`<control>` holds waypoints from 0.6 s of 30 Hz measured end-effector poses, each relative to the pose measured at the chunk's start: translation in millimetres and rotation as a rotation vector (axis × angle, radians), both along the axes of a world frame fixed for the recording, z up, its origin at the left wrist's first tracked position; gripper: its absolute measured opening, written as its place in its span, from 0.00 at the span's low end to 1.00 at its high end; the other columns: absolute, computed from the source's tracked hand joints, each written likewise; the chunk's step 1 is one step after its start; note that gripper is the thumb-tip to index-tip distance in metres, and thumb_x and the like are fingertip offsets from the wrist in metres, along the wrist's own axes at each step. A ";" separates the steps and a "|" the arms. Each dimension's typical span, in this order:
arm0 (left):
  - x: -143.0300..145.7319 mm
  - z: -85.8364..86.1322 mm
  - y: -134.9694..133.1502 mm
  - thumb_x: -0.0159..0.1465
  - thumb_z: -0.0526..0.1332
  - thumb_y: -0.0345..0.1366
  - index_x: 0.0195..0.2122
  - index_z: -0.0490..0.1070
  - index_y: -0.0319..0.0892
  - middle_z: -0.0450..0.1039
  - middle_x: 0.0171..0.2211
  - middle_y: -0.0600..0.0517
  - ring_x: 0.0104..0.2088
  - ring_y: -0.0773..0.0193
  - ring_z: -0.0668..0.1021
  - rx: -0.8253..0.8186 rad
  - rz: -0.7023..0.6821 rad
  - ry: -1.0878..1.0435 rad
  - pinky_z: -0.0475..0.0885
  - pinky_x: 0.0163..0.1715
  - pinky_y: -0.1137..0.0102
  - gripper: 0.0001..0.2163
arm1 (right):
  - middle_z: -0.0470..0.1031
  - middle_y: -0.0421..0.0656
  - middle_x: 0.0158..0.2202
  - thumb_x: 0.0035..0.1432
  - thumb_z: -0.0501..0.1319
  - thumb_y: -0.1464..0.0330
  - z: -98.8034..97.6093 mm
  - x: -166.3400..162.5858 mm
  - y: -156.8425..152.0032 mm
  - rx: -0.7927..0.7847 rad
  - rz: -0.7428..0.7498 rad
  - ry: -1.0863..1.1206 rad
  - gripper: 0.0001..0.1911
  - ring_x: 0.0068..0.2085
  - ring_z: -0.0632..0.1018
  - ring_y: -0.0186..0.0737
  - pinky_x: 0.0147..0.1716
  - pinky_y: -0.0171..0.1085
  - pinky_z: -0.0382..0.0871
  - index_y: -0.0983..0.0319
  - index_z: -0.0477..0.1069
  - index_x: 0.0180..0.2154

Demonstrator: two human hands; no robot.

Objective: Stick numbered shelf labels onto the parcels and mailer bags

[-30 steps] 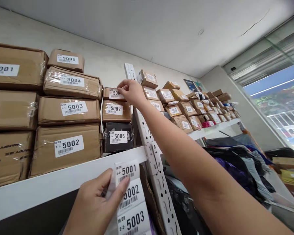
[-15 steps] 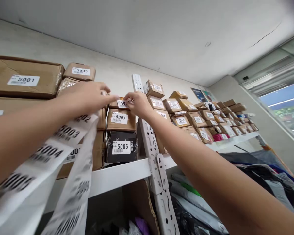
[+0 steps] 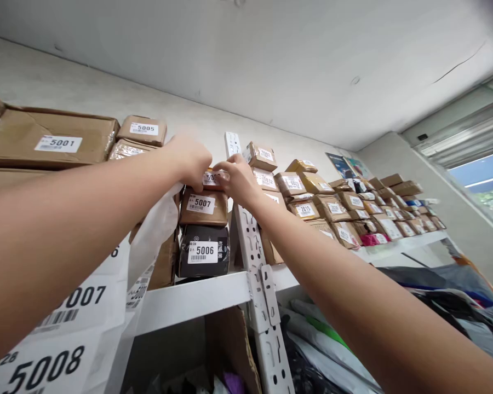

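Both my hands are raised to a small brown parcel (image 3: pixel 212 178) on top of a stack on the white shelf (image 3: pixel 189 298). My right hand (image 3: pixel 238 180) pinches the parcel's white number label from the right. My left hand (image 3: pixel 187 158) reaches it from the left and holds a long strip of white number labels (image 3: pixel 78 312) that hangs under my forearm, showing 5007 and 5008. Under the small parcel sit the brown parcel 5007 (image 3: pixel 203 207) and the black parcel 5006 (image 3: pixel 203 250).
Large taped cartons 5001 (image 3: pixel 53 143) and 5005 (image 3: pixel 143 129) fill the shelf's left. A perforated white upright (image 3: pixel 254 262) divides the bays. Several small labelled parcels (image 3: pixel 332 208) line the shelf to the right. Bags and clothing (image 3: pixel 447 295) lie below.
My left hand rose from below the shelf with the label strip and now meets my right hand at the top small parcel. The view tilted up a little.
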State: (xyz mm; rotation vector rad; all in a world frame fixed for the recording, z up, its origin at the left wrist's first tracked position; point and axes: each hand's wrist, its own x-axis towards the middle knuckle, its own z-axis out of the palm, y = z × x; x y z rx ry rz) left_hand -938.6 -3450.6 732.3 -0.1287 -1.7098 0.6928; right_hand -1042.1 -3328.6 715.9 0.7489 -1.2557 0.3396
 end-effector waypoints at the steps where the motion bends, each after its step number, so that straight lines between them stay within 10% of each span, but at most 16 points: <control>1: 2.3 -3.1 -1.6 0.55 0.61 0.39 0.33 0.76 0.38 0.75 0.31 0.49 0.36 0.61 0.72 -0.070 0.074 0.016 0.66 0.45 0.62 0.10 | 0.66 0.51 0.48 0.58 0.61 0.69 -1.6 0.7 0.6 -0.028 -0.009 0.042 0.13 0.43 0.72 0.47 0.43 0.45 0.68 0.59 0.75 0.46; 5: 5.4 -7.4 -8.3 0.56 0.58 0.43 0.39 0.74 0.37 0.75 0.31 0.46 0.33 0.57 0.74 -0.117 0.151 0.057 0.67 0.36 0.65 0.16 | 0.67 0.53 0.53 0.57 0.62 0.64 -4.8 3.3 1.8 -0.106 0.021 0.101 0.26 0.51 0.68 0.56 0.51 0.53 0.63 0.59 0.65 0.57; 18: 3.4 -1.4 -14.1 0.56 0.54 0.61 0.52 0.68 0.42 0.77 0.35 0.40 0.37 0.46 0.78 0.056 0.113 0.030 0.66 0.33 0.63 0.32 | 0.80 0.47 0.41 0.62 0.54 0.69 -3.1 1.7 7.0 -0.052 0.433 -0.216 0.11 0.44 0.77 0.43 0.45 0.42 0.69 0.61 0.75 0.39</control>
